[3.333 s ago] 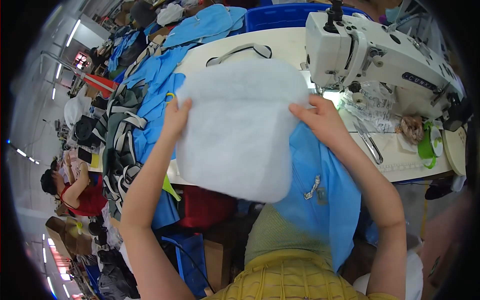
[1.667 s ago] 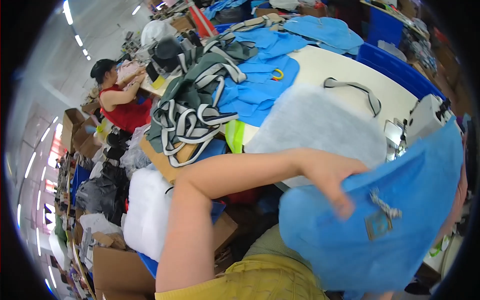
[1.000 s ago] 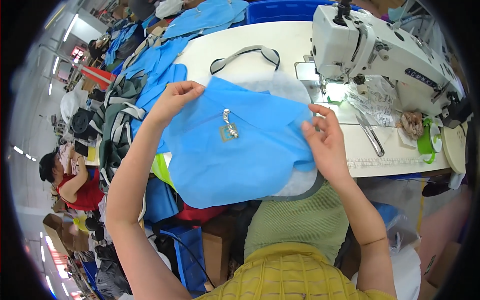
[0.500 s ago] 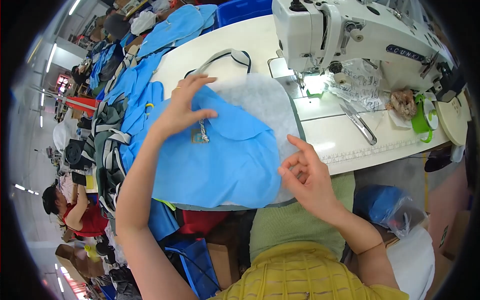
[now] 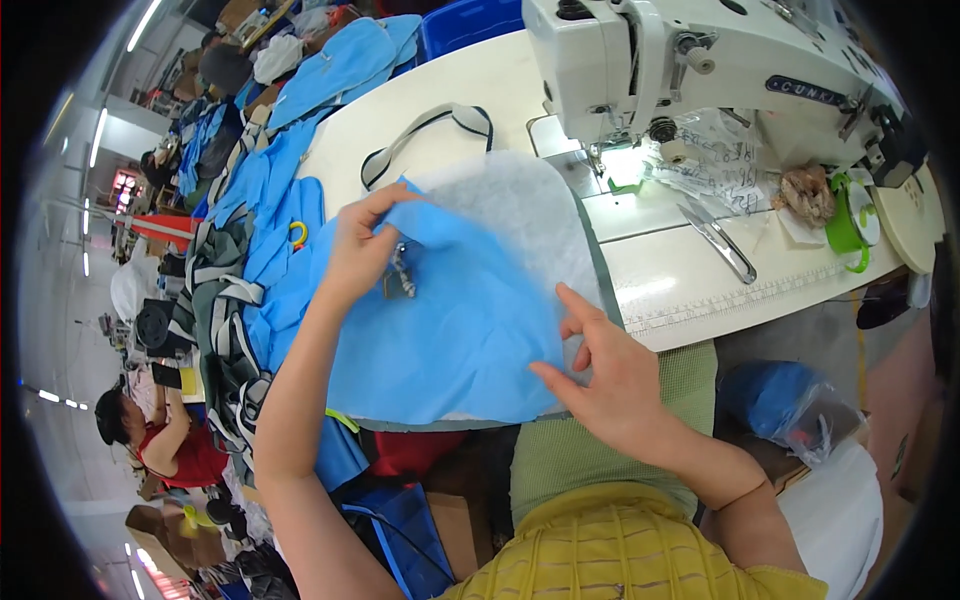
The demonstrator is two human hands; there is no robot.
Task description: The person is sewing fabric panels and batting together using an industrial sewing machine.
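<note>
A thin blue fabric sheet (image 5: 450, 330) lies over a white padded panel (image 5: 530, 195) with dark grey edging. My left hand (image 5: 362, 245) is closed on the upper edge of the blue fabric and holds it raised in a fold. Beside those fingers, a grey twisted cord (image 5: 401, 272) hangs over a small tan patch on the fabric. At the right edge of the sheet is my right hand (image 5: 612, 375), its thumb and forefinger apart with nothing between them. The thumb tip is by the blue fabric; whether it touches cannot be told.
A white sewing machine (image 5: 660, 80) with its lamp lit stands at the back right. Thread snips (image 5: 722, 245) lie near a green holder (image 5: 850, 220). Behind the panel curves a grey strap (image 5: 425, 125). Blue fabric pieces (image 5: 275, 270) and yellow-handled scissors (image 5: 298, 235) are at left.
My left hand has closed on the blue fabric's edge and drawn its fold down and left. My right hand has shifted slightly down, its finger and thumb wider apart.
</note>
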